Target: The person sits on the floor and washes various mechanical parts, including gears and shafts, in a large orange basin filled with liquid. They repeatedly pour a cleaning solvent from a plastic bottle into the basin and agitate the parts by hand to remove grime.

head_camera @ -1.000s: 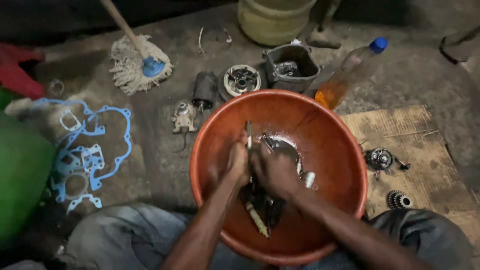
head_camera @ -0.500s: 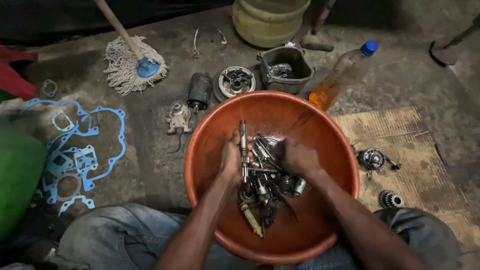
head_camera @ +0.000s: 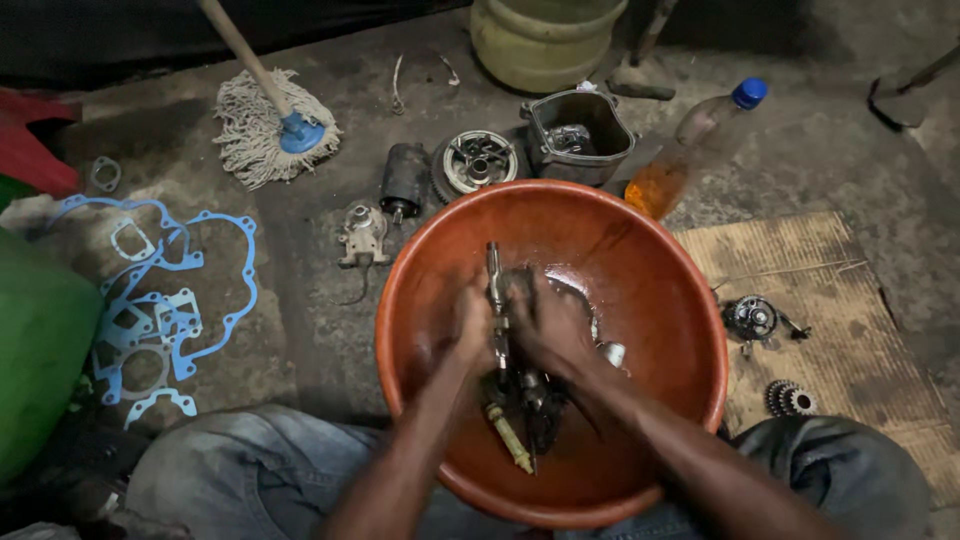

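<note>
Seemingly, shaft (head_camera: 494, 300) between fingers (head_camera: 478, 318) (upright)

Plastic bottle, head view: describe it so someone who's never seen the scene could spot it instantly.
Start at the big orange basin where both hands work. Just past its far right rim, a clear plastic bottle lies tilted on the concrete floor, beside the dark metal housing. It is the only see-through thing there, with a blue cap and amber liquid pooled at its low end.

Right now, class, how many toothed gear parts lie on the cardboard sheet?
2: a dark round assembly near the basin's right rim, and a small cog nearer the person's knee. More may be hidden in the basin.
</note>
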